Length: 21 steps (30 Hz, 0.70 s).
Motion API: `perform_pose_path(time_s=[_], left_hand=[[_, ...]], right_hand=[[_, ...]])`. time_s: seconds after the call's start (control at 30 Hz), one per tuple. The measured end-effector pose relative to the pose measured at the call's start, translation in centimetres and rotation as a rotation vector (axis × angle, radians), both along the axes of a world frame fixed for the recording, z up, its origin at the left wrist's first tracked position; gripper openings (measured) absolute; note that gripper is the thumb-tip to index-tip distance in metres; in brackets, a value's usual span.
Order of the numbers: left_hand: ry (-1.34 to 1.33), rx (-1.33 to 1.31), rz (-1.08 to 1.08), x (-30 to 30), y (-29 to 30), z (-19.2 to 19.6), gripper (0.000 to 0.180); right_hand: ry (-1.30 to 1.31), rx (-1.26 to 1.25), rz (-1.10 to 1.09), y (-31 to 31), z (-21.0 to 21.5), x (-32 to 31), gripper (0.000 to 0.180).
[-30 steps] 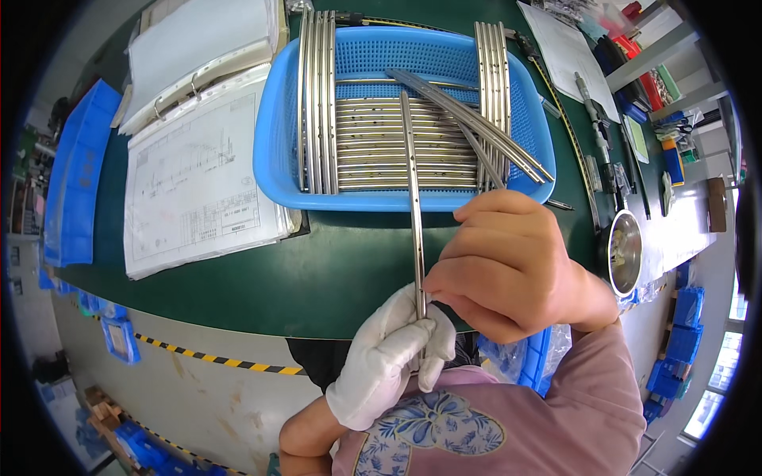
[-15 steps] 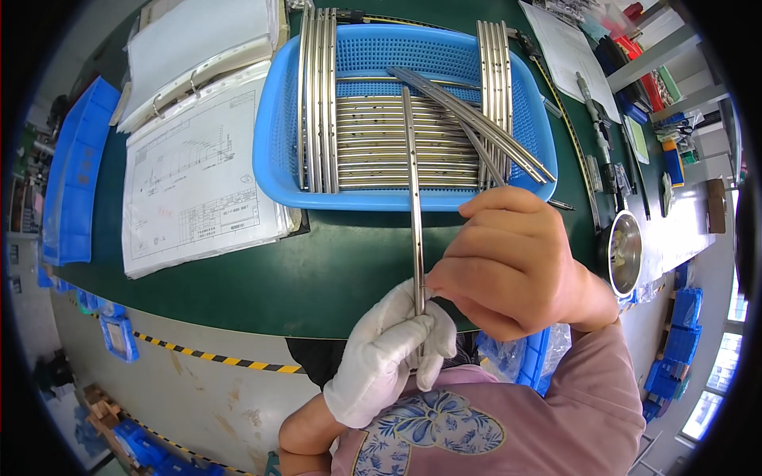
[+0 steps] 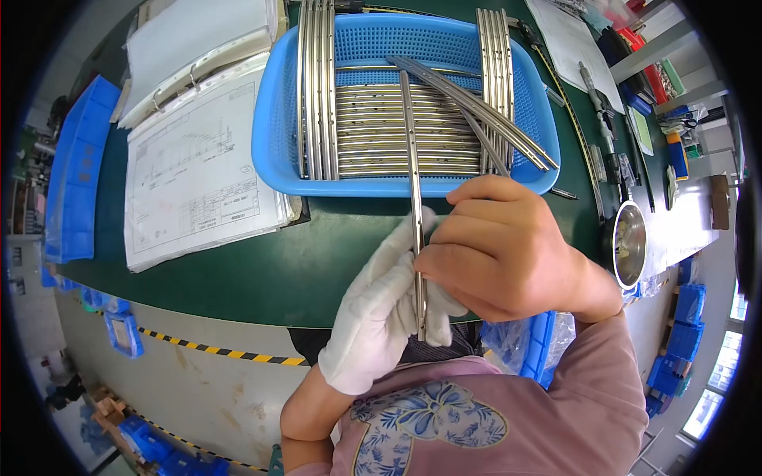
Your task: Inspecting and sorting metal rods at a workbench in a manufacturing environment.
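Note:
A slim metal rail [image 3: 413, 170] with a row of small holes stands nearly lengthwise in front of me, its far end over the blue basket [image 3: 365, 188]. My left hand [image 3: 369, 317], in a white glove, is closed around the rail's nearer half. The rail's near end shows below the gloved fingers. Bare and closed, my right hand [image 3: 504, 250] presses its fingertips against the rail's right side; anything pinched there is hidden. Many similar rails [image 3: 409, 131] lie crosswise in the basket, with upright bundles at both sides and a few slanting loosely on top.
An open binder with a drawing [image 3: 190, 174] lies left on the green table [image 3: 238, 289], beside a blue bin [image 3: 75, 170]. To the right are a metal bowl [image 3: 629, 246], a micrometer-like measuring tool [image 3: 595, 103] and papers [image 3: 559, 47]. Blue crates stand on the floor.
My left hand has shifted farther up the rail, uncovering its near end. The right hand has come slightly left and lower along the rail. The view has moved a little.

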<state>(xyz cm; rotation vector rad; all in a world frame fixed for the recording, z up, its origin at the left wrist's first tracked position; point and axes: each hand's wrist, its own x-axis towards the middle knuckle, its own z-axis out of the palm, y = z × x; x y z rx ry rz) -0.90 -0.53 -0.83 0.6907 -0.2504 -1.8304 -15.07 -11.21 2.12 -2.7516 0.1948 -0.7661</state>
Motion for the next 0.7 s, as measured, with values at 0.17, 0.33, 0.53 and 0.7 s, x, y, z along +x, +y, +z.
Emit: perform_pose_path(time_s=[0.17,0.33,0.53,0.7], left_hand=[[-0.026,-0.025,-0.018,0.0,0.2,0.3,0.039],[-0.017,0.035,-0.017,0.6,-0.3,-0.1,0.033],[-0.443,0.130,-0.040,0.0,-2.5,4.8,0.042],[-0.718,-0.020,-0.023,0.1,-5.4,6.2,0.054]], right_hand=[[0.008,-0.035,-0.021,0.1,1.2,-0.3,0.016],[-0.194,-0.045,-0.075,-1.1,2.8,-1.1,0.011],[-0.312,-0.020,-0.311,-1.1,5.3,-3.4,0.008],[-0.396,-0.051,-0.373,-1.1,5.6,-4.2,0.010]])
